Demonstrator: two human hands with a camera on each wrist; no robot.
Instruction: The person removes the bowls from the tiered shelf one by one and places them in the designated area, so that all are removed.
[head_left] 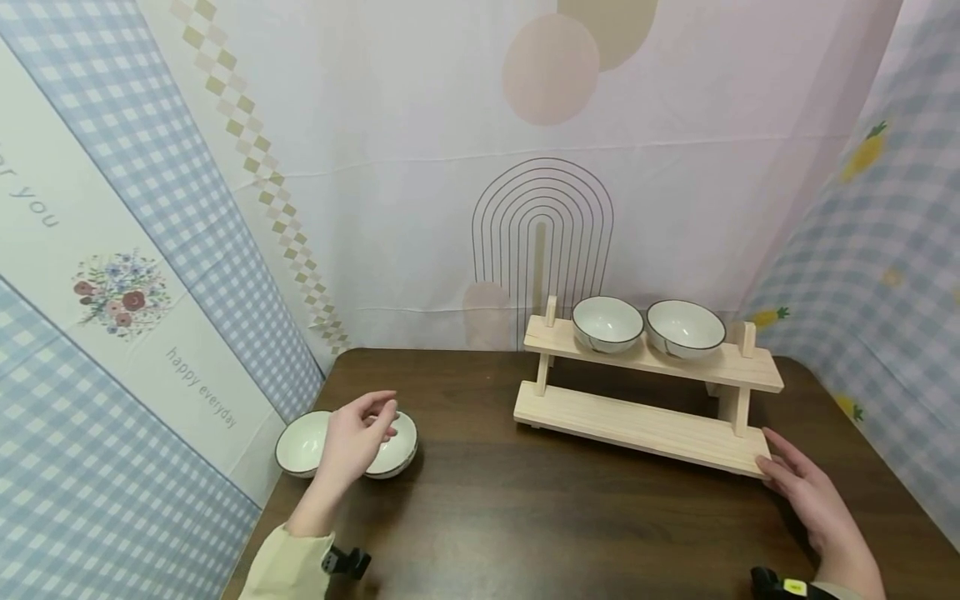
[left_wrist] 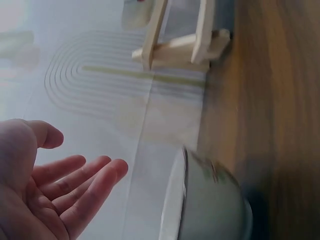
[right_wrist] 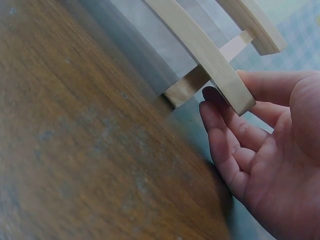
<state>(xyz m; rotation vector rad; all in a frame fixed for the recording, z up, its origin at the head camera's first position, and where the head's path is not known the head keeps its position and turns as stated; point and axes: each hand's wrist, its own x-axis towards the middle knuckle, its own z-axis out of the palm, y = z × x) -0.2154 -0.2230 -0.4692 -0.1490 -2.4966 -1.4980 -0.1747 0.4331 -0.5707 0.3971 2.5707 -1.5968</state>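
Note:
My left hand (head_left: 358,437) is held over two white bowls with dark rims at the table's left side. Its fingers are loosely bent and hold nothing. It partly covers the left bowl (head_left: 300,446) and the right bowl (head_left: 397,454). In the left wrist view a bowl (left_wrist: 212,205) stands apart from the fingers. At the right, my right hand (head_left: 813,500) grips the right end of a two-tier wooden rack's lower board (head_left: 637,425). The right wrist view shows thumb and fingers on either side of that board (right_wrist: 215,65).
Two more bowls, one left (head_left: 607,323) and one right (head_left: 686,329), sit side by side on the rack's upper board (head_left: 551,335), between its end pegs. The brown table (head_left: 480,517) meets a patterned cloth (head_left: 420,250) at the back, with checked cloth at both sides.

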